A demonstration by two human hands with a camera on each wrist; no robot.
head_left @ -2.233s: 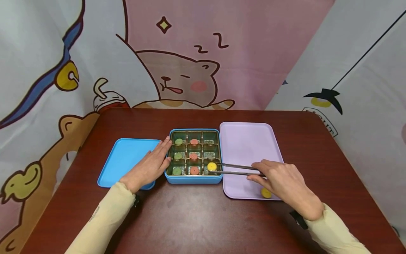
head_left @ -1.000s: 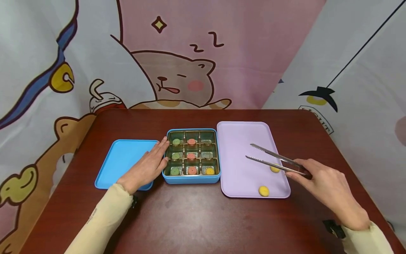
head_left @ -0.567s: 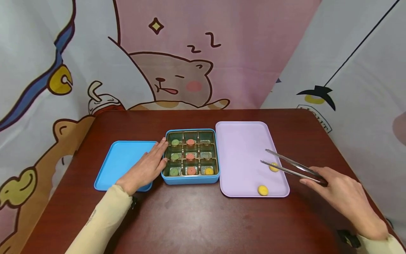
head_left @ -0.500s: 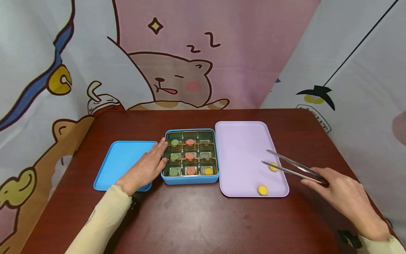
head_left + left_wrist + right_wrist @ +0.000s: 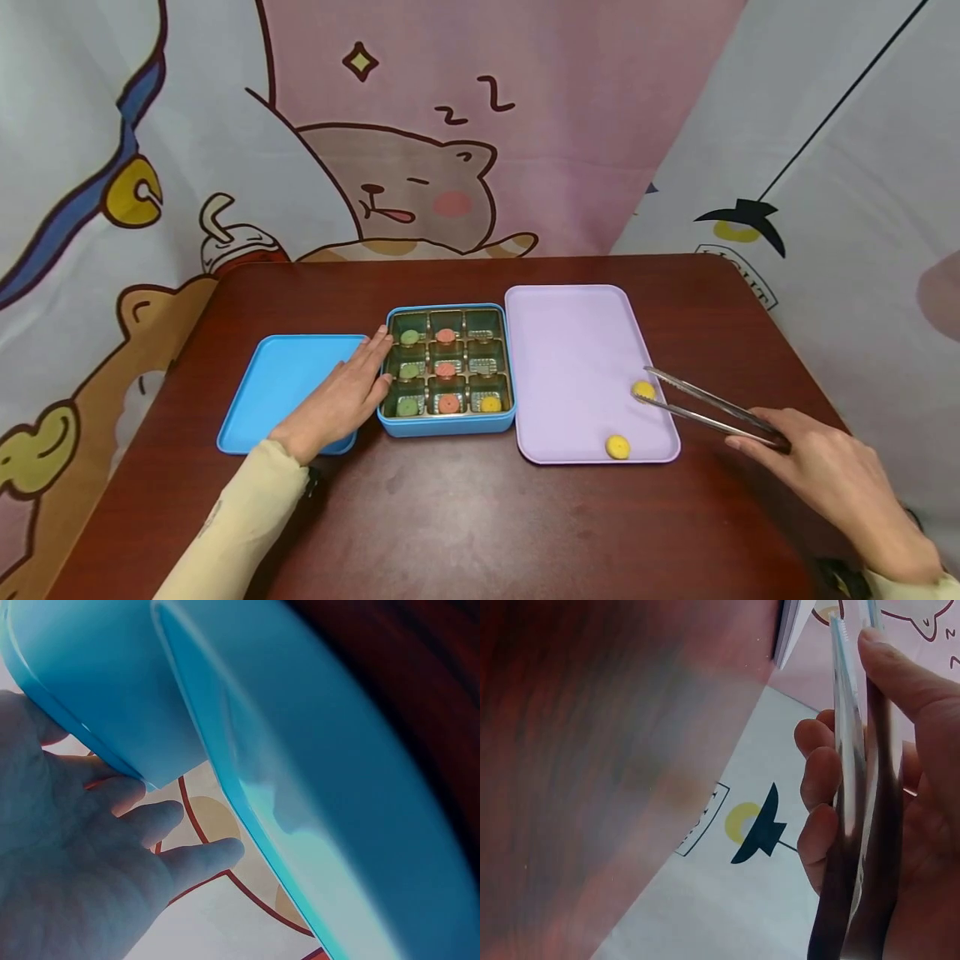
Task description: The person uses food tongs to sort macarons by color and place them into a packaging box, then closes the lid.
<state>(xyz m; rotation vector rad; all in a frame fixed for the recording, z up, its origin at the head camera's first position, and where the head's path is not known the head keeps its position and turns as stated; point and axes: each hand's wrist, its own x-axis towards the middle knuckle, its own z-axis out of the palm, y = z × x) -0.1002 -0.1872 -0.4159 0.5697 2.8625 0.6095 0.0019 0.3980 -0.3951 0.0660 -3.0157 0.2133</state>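
My right hand (image 5: pixel 832 475) holds metal tongs (image 5: pixel 712 408), thumb on one arm and fingers on the other. The spread tips of the tongs lie on either side of a round yellow piece (image 5: pixel 642 390) on the lilac tray (image 5: pixel 570 350). A second yellow piece (image 5: pixel 618 447) lies near the tray's front edge. My left hand (image 5: pixel 333 404) rests with straight fingers against the left side of a blue box (image 5: pixel 446 427). Inside the box, a gold divided insert holds green pieces (image 5: pixel 408 371) in the left column, pink pieces (image 5: pixel 446 370) in the middle, and one yellow piece (image 5: pixel 491 404) at front right.
A flat blue lid (image 5: pixel 288 392) lies left of the box, partly under my left hand and forearm. The box stands close against the tray's left edge. Behind the brown table (image 5: pixel 450 517) hangs a cartoon-printed cloth (image 5: pixel 585 125).
The tongs have let go of a yellow piece in the box's front right compartment. My right hand has carried them right, over the tray to the farther yellow piece. My left hand stays at the box.
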